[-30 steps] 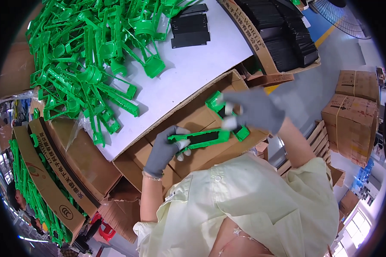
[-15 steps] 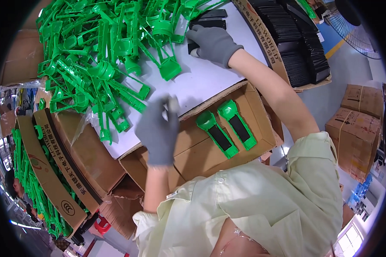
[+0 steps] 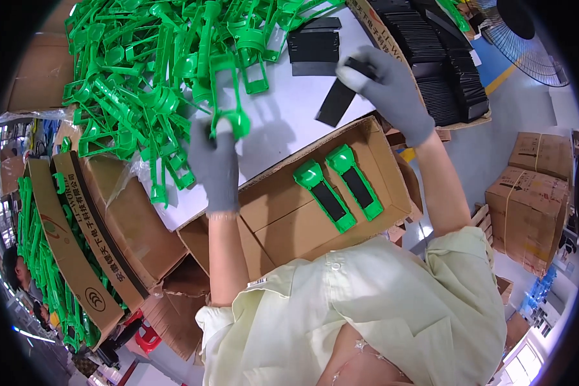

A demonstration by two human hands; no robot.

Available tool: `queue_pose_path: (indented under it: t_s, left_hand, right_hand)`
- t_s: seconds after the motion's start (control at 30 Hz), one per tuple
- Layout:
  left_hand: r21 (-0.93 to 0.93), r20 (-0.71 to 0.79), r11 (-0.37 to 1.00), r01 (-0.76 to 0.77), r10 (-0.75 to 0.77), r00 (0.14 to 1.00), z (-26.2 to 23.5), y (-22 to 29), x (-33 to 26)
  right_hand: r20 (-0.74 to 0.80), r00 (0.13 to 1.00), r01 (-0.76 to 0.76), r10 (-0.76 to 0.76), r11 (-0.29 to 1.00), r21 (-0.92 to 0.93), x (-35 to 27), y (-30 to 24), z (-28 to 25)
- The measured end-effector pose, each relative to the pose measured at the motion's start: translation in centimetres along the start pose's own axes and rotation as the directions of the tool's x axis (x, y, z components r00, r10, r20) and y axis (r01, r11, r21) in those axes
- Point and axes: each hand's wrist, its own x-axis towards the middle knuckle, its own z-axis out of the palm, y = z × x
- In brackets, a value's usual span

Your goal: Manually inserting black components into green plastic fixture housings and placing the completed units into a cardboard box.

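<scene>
My left hand [image 3: 215, 168], in a grey glove, pinches the rounded end of a green plastic frame [image 3: 240, 123] at the pile's near edge. My right hand [image 3: 395, 95], gloved alike, is closed on one end of a flat black strip [image 3: 335, 104], which slants down toward the white tabletop [image 3: 270, 151]. Just left of that hand lie more black strips [image 3: 313, 48], some side by side. Two green frames with black strips set in them [image 3: 329, 201] [image 3: 361, 188] rest in the open cardboard box [image 3: 280, 222] nearest my body.
A large tangled heap of green frames [image 3: 154, 71] covers the table's left and back. At the back right, a carton holds stacked black pieces [image 3: 441, 71]. More green parts fill a carton [image 3: 71, 238] on the left. A fan [image 3: 527, 45] and strapped boxes [image 3: 527, 206] stand right.
My left hand has moved up and left from over the box and taken hold of a green frame. My right hand has drawn back right from the black strips with one in it.
</scene>
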Motion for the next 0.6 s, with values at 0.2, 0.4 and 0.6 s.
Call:
queue_pose_path:
  t_s: [0.2, 0.4, 0.6]
  left_hand:
    - [-0.629, 0.065, 0.770, 0.107, -0.085, 0.994, -2.6, 2.4, -6.7]
    - [-0.609, 0.327, 0.738, 0.290, -0.100, 0.940, -3.8, 1.9, -8.9]
    - [-0.594, 0.377, 0.737, 0.324, -0.100, 0.921, -3.1, 1.4, -9.0]
  right_hand:
    - [0.172, 0.912, -0.409, 0.371, 0.852, 0.327, -4.0, -5.3, 1.8]
    - [0.327, 0.896, -0.381, 0.302, 0.899, 0.213, -4.7, -6.3, 3.3]
    - [0.302, 0.920, -0.259, 0.250, 0.966, -0.013, -5.4, -5.6, 3.2]
